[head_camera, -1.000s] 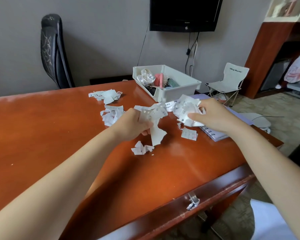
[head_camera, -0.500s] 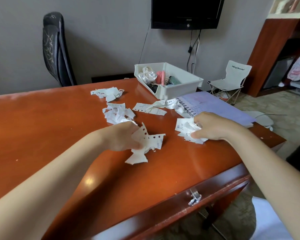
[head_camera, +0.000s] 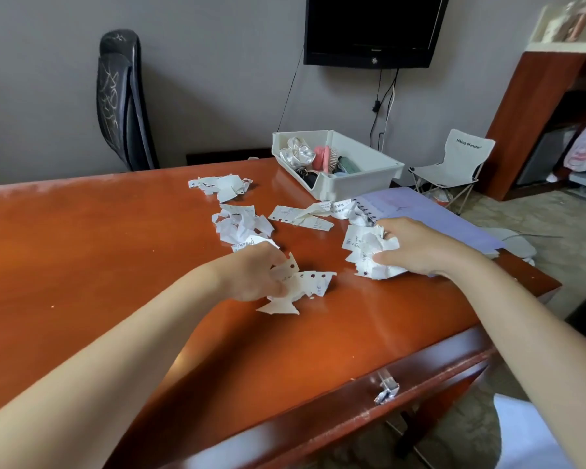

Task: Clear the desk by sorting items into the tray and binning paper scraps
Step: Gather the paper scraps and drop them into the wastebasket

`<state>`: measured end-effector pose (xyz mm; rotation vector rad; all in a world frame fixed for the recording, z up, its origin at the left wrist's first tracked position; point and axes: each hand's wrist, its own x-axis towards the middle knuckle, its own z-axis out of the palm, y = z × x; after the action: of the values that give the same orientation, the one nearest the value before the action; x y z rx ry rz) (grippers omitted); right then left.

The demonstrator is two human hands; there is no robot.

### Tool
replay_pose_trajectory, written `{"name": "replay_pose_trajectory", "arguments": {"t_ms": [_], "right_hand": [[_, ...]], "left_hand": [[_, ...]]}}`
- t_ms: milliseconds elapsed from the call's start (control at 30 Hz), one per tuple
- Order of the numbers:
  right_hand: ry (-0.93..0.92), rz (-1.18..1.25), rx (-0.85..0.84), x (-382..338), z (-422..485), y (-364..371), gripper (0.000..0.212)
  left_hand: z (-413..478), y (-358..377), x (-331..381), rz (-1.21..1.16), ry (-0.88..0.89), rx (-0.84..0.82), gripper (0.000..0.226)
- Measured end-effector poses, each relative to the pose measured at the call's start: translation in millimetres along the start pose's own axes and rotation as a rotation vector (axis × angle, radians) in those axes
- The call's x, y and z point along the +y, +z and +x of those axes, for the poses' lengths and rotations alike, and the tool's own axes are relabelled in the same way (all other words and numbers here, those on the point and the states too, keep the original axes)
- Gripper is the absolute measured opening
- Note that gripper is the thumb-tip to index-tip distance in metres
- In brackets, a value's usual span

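Two hands: both of yours are low over the bench [head_camera: 99, 252], each gripping paper.
Left fingers: the fingers [head_camera: 275, 288] of your left hand [head_camera: 251, 275] are curled round the hole-punched scraps [head_camera: 307, 282], pinching them at their left edge; the lowest torn tip lies on the bench.
Right fingers: the fingers [head_camera: 391, 258] of your right hand [head_camera: 418, 247] are bent over the crumpled wad [head_camera: 364, 252], thumb on its near side, holding it down against the bench.
Between the hands: bare wood, so the two bundles of paper sit apart.
Middle pile [head_camera: 241, 223]: loose torn pieces just beyond your left hand, nearly touching your knuckles.
Flat strips [head_camera: 301, 219]: written-on pieces lying between the middle pile and the tray.
Far pile [head_camera: 222, 186]: more scraps further back, left of the tray and well apart from your hands.
Notebook [head_camera: 430, 211]: a purple spiral-bound one, closed, under your right wrist and running towards the tray.
Tray [head_camera: 362, 182]: white, at the far right of the bench; it holds a silvery crumpled item [head_camera: 296, 152], a pink item [head_camera: 322, 154], a hairbrush [head_camera: 335, 160] and a green bottle [head_camera: 349, 165].
Drawer handle [head_camera: 384, 394]: metal, on the front edge nearest you.
Room: an office chair [head_camera: 122, 99] behind the bench, a screen [head_camera: 369, 28] on the wall, a folding chair [head_camera: 454, 160] on the floor to the right.
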<state>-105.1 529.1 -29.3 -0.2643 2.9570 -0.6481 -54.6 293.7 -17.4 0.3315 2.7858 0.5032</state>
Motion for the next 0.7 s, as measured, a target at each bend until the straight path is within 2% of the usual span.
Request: {"name": "replay_pose_trajectory", "arguments": {"t_ms": [67,133,167,267,433,567,700], "right_hand": [[-0.034,0.067,0.021,-4.4,-0.1,-0.2,0.043],[-0.066,0.166,0.043,-14.1,-1.9,0.0,0.021],[-0.092,0.208,0.054,-19.7,-2.0,0.5,0.017],[-0.168,0.235,0.051,-41.5,1.4,3.5,0.025],[-0.257,0.233,-0.006,-95.0,13.6,17.6,0.033],[-0.371,0.205,-0.063,-150.4,21.9,36.3,0.024],[-0.484,0.156,-0.130,-216.4,16.6,60.1,0.039]], "left_hand": [[9.0,6.2,-13.2,-0.065,0.020,0.014,0.038],[5.4,1.5,-24.7,-0.078,0.016,0.058,0.019],[4.4,0.8,-28.5,-0.100,0.032,0.079,0.012],[-5.2,-12.4,-43.4,-0.132,0.018,0.166,0.032],[-33.9,-32.4,-82.5,-0.250,-0.094,0.351,0.038],[-73.8,-47.6,-117.5,-0.243,-0.180,0.452,0.033],[-128.8,-58.2,-153.1,-0.222,-0.273,0.524,0.024]]}}
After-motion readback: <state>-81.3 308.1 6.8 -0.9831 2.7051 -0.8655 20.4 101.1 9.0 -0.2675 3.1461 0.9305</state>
